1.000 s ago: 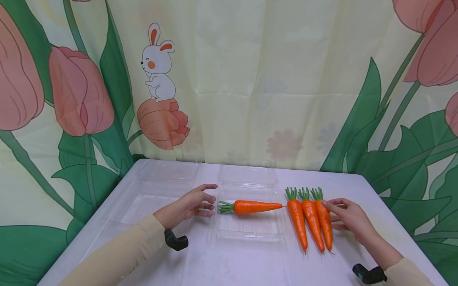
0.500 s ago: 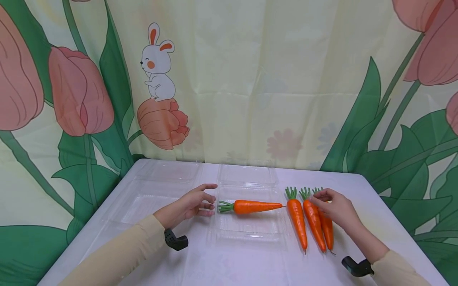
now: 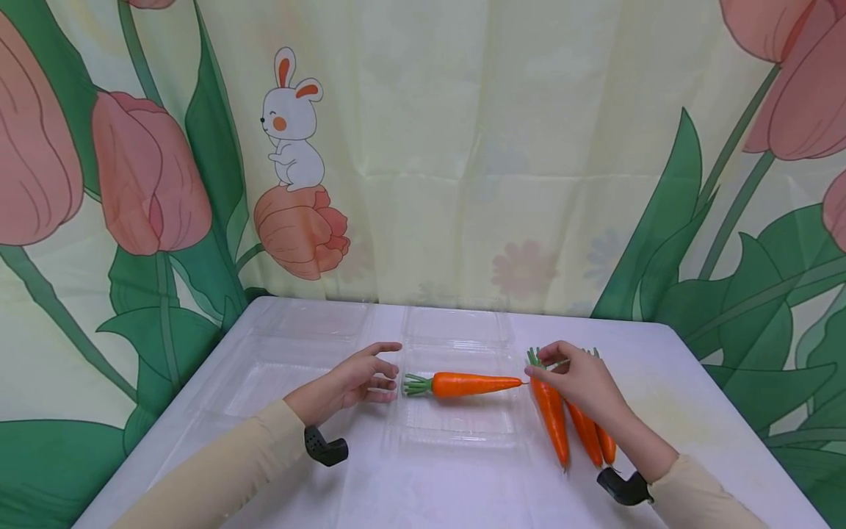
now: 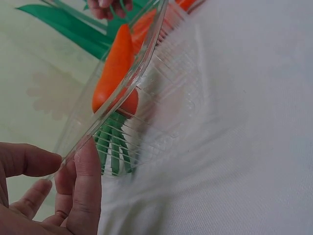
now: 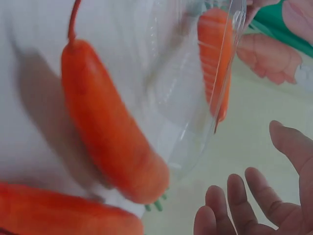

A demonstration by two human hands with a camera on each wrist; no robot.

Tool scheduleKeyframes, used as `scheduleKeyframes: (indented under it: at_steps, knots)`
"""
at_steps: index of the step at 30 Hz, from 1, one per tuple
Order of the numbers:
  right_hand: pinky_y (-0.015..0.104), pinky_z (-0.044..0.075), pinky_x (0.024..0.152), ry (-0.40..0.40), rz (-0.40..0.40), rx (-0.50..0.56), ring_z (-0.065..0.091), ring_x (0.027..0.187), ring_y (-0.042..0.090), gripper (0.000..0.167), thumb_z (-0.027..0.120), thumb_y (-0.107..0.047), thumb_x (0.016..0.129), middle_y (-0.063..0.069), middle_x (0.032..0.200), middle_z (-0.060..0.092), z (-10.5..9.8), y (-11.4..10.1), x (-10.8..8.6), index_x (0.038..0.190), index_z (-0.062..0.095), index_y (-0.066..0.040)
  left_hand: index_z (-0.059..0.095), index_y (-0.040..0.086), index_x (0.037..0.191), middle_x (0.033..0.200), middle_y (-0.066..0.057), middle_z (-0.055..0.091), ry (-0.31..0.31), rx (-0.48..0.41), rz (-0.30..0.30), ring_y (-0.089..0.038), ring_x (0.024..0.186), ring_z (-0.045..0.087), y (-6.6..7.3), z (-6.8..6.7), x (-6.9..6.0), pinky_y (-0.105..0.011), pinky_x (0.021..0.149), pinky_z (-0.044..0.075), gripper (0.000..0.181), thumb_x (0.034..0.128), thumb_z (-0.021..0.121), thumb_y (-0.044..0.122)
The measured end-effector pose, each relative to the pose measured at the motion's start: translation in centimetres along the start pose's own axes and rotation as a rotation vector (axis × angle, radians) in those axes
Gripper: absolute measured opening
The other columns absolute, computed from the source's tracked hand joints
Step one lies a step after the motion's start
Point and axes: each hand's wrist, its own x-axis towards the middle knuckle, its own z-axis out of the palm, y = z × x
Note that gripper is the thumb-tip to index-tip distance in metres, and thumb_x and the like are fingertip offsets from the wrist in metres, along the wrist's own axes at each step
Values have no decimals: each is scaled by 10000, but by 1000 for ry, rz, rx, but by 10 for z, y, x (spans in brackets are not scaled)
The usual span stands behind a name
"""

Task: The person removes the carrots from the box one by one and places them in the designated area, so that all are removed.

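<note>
My left hand [image 3: 355,383] pinches the left rim of a clear plastic clamshell box [image 4: 146,58] between thumb and fingers. Inside the box lies an orange carrot [image 3: 472,384] with its green top to the left; it also shows through the clear wall in the left wrist view. My right hand [image 3: 588,378] hovers at the green top of the leftmost of three carrots beside the box. In the right wrist view its fingers are spread apart, off that carrot [image 5: 110,127]. The middle carrot [image 3: 583,432] and right carrot [image 3: 606,445] are partly hidden under the hand.
A second clear clamshell box [image 3: 280,382], lid unfolded, lies to the left, partly behind my left forearm. The held box's lid [image 3: 456,325] lies open toward the back. A tulip-and-rabbit curtain [image 3: 423,184] hangs behind the white table [image 3: 429,485].
My right hand has moved left, from the rightmost carrot across the tops to the leftmost one. The two right carrots have shifted slightly. My left hand stays at the box.
</note>
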Motion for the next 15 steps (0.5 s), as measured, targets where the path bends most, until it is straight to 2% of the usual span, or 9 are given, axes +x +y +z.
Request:
scheduleKeyframes:
  at_steps: [3,10,15]
  knots:
    - [305,601,736,-15,-32,-1,650,1013,252,580,821,-456,862,112,1165,696,5,-7,1,1248,647,-59,477,215,1523,1121,-166,577,0,-1,1,-218,820,629,0,0,1,-338,719,649,617,957,641,30]
    - [432,607,884,-22,-100,-37,613,1166,343,515,820,-394,878,134,1238,684,19,-26,4,1254,666,-77,487,221,1515,1125,-165,573,-2,1,0,-222,831,629,-1,0,2,-339,715,649,612,955,642,31]
    - [462,592,912,-28,-141,-61,595,1189,345,479,825,-350,877,109,1255,679,34,-36,7,1266,677,-112,481,220,1519,1143,-173,574,1,9,-4,-225,831,635,0,1,2,-340,717,649,616,955,643,30]
